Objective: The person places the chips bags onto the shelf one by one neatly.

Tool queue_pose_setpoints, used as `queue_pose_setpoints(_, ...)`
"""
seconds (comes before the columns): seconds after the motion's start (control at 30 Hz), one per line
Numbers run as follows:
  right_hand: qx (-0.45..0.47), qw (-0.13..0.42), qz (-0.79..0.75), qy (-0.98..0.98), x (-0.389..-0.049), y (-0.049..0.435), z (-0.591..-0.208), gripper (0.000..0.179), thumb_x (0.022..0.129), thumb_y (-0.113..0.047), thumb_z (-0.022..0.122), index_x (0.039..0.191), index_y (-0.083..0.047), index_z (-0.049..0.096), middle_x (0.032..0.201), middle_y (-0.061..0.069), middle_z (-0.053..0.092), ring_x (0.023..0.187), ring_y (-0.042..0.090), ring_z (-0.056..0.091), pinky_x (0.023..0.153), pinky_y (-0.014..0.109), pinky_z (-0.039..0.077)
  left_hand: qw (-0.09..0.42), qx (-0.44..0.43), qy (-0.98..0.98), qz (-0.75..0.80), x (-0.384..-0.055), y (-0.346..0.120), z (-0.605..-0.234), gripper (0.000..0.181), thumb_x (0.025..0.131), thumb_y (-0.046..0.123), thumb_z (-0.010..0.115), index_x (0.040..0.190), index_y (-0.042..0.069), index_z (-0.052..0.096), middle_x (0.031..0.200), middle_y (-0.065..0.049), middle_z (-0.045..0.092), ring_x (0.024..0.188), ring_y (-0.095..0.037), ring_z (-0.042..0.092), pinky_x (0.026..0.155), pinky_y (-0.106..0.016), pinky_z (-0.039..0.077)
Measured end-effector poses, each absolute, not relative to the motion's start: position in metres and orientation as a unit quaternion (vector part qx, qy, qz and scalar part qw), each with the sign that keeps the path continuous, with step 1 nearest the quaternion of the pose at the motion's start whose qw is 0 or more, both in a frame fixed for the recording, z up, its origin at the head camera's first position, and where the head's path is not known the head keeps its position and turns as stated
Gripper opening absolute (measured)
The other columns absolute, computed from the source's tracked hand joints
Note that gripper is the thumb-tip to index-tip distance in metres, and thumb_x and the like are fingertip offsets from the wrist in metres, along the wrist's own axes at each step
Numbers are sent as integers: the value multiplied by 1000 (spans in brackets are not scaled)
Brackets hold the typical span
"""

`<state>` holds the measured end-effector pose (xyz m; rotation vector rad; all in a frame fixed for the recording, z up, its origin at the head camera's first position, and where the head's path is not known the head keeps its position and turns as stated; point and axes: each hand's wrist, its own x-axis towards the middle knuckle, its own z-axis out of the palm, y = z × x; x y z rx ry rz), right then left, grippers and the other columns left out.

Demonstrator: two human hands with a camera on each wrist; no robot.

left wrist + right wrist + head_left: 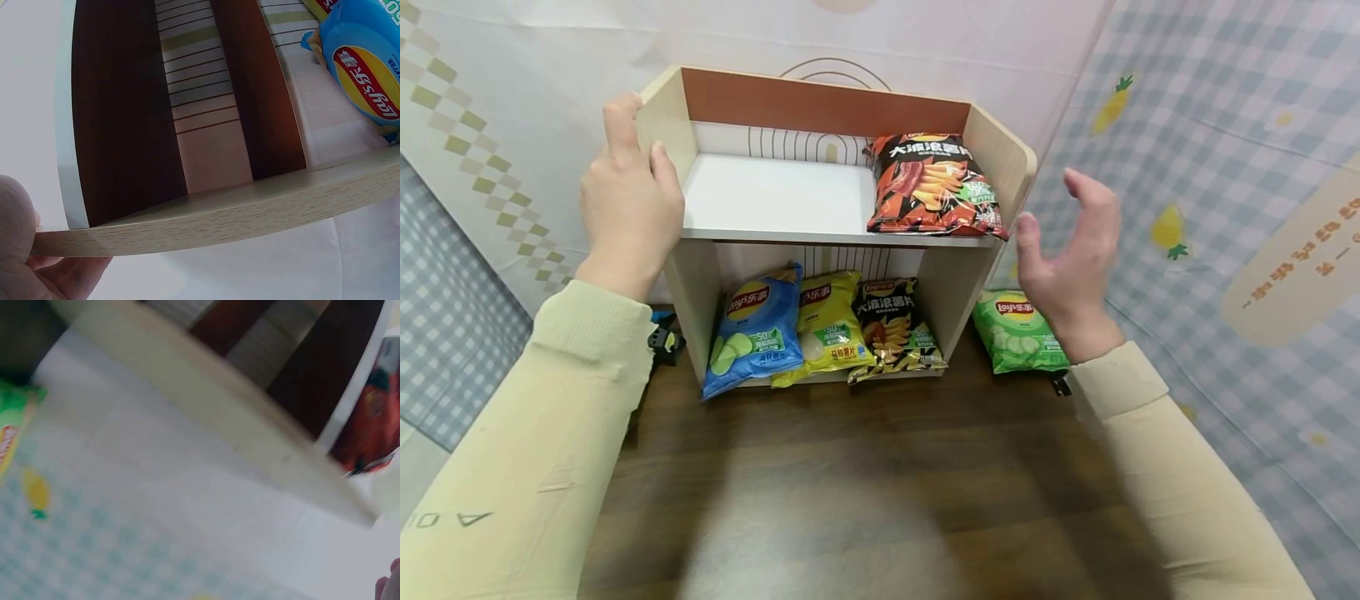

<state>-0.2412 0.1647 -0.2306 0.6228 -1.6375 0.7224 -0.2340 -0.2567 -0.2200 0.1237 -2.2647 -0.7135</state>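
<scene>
My left hand (628,196) grips the upper left side panel of a small two-tier wooden shelf (831,237), thumb on the inner face and fingers behind. The left wrist view shows that hand (28,250) at the panel's edge. Just off the right side panel is my right hand (1071,250), thumb and fingers spread apart, holding nothing. A red chip bag (928,187) leans on the upper tier at the right. On the lower tier stand a blue chip bag (760,329), a yellow one (831,325) and a black one (891,325), side by side.
A green chip bag (1018,333) lies on the dark wooden table (820,467), right of the shelf. Patterned cloth (1195,183) hangs behind and at the sides. A small black object (666,340) sits left of the shelf, partly hidden by my sleeve.
</scene>
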Motion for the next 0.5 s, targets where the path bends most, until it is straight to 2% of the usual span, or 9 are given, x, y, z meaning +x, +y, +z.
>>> queue_pose_setpoints(0.1,237,577,315,-715,-247,184,-242,50,83,-28,60,122,3,54,117,21,54,113,27,49,100,39,33,372,48,-884,-279,-234,-257,-220,44,101,36,26,143,24,20,120,-34,56,95,-58,56,77,-64,41)
queue_pose_setpoints(0.3,170,519,269,-793,-277,233,-284,55,86,-36,62,130,-4,50,120,18,52,110,30,47,96,41,35,370,49,-884,-280,-233,-257,-219,43,101,35,25,143,24,20,122,-33,55,96,-57,56,77,-64,42)
queue_pose_setpoints(0.4,135,465,243,-840,-286,247,-305,62,88,-40,62,134,-3,47,123,20,51,111,34,47,95,47,35,370,50,-885,-279,-233,-257,-219,43,101,36,25,142,24,20,123,-32,55,96,-57,56,77,-64,42)
queue_pose_setpoints(0.5,97,382,218,-893,-292,257,-326,68,90,-47,58,140,-3,42,130,21,48,117,38,44,98,53,33,369,51,-885,-279,-232,-255,-219,43,101,36,25,143,24,20,122,-32,56,95,-56,57,76,-63,42)
